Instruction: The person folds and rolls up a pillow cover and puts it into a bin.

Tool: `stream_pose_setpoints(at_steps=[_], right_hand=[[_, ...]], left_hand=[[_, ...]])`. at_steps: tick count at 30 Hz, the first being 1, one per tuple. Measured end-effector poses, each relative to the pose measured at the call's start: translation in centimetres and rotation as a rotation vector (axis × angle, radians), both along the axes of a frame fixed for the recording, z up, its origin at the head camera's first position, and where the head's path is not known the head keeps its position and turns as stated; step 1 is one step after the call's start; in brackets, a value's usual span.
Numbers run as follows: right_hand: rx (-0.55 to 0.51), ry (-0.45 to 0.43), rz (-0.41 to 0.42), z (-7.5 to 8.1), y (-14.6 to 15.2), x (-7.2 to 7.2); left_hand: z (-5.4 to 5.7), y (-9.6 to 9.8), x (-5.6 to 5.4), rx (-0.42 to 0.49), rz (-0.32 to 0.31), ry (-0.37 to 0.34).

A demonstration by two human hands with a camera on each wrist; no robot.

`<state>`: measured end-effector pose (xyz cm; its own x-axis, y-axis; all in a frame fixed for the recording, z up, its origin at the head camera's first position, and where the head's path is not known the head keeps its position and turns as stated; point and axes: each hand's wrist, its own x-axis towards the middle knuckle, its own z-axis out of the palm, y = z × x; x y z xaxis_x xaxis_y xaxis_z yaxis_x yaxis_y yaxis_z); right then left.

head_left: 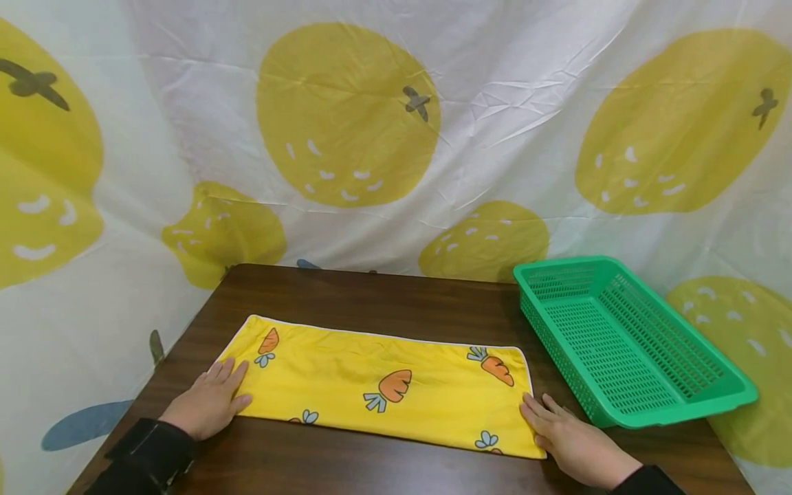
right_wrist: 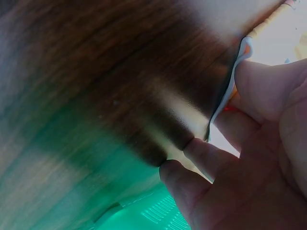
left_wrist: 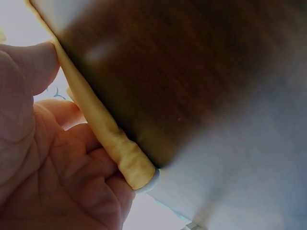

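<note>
A yellow cloth [head_left: 334, 364] with printed carrots and white edging lies folded into a long strip on the dark wooden table. Over its left end rests my left hand [head_left: 209, 402], fingers extended and touching the fabric. In the left wrist view the folded edge of the cloth [left_wrist: 98, 117] runs along the thumb and fingertips. My right hand [head_left: 572, 440] touches the opposite short end with its fingers outstretched. Seen from the right wrist, the thumb and one finger meet the white edging [right_wrist: 229, 88], while other fingertips press the bare tabletop.
A green plastic basket [head_left: 619, 354] with slotted sides stands at the right, just beyond my right hand. Behind the brown table [head_left: 371, 292] hangs a white curtain [head_left: 482, 117] printed with yellow fruit, and it continues along the left side.
</note>
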<state>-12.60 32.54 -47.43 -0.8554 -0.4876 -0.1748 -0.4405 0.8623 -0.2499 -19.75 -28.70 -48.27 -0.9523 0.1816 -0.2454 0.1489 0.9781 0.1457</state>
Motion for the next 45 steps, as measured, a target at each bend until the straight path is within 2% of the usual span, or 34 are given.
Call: stream_pose_setpoints(at_steps=[7, 12, 17, 23, 30, 38, 42, 45], right_hand=[[0.000, 0.022, -0.005, -0.2, -0.1, 0.1], [-0.003, 0.049, -0.027, -0.5, -0.5, 0.3], [-0.016, 0.037, -0.084, -0.7, -1.3, 0.4], [-0.005, 0.021, -0.145, -0.7, -2.6, 0.7], [0.021, 0.038, -0.159, -0.6, -4.0, 1.1], [0.029, 0.048, -0.161, -0.4, -4.6, 1.3], [0.018, 0.035, -0.153, -0.1, -4.6, 1.1], [-0.006, 0.024, -0.138, 0.3, -4.3, 0.8]], left_hand=[[0.2, -0.1, -0.9, 0.017, 0.015, -0.037], [0.3, -0.4, -1.8, 0.040, -0.001, -0.041], [0.0, -0.9, -3.3, 0.040, -0.023, -0.018], [-0.7, -1.5, -5.5, -0.009, -0.073, 0.062], [-0.4, -1.9, -7.3, -0.029, -0.078, 0.072], [-0.5, -2.0, -8.3, -0.046, -0.063, 0.058], [-0.8, -1.9, -8.4, -0.059, -0.062, 0.086], [-0.8, -1.4, -8.2, -0.026, -0.049, 0.125]])
